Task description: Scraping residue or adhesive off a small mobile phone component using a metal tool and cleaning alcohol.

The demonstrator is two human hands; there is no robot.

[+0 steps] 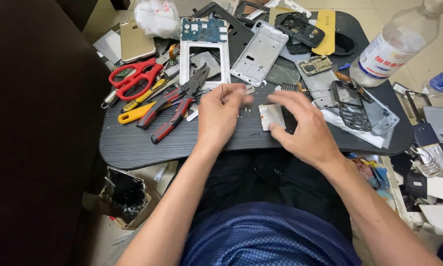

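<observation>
Fingers of right hand pinch small silvery plate near desk front edge; left hand fingers curl narrowly around thin tool. Best pin plate flat, pry gently.

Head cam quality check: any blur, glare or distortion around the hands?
Head view: both hands, left hand and right hand, show slight motion blur at the fingers; the small pale part under the right one stays readable. Soft even light, mild sheen on the plastic bottle, wide-angle bending at the edges, dark left side underexposed.
</observation>
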